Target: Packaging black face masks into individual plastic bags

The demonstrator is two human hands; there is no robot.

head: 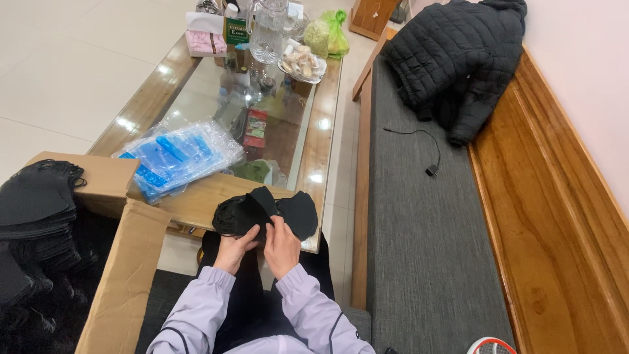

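Observation:
A stack of black face masks (262, 208) rests at the near edge of a glass-topped wooden table (327, 124). My left hand (234, 249) grips the stack's left part from below. My right hand (280, 242) pinches the masks at the middle, thumb on top. Both sleeves are pale lilac. A pile of clear and blue plastic bags (178, 155) lies on the table just left of the masks. At the far left an open cardboard box (128, 262) holds many more black masks (33, 210).
A grey-cushioned wooden bench (426, 216) runs along the right, with a black padded jacket (458, 52) and a black cable (422, 147) on it. The table's far end carries a glass jug (267, 29), a tissue box (205, 39), a plate of snacks (301, 62) and a green bag (331, 33).

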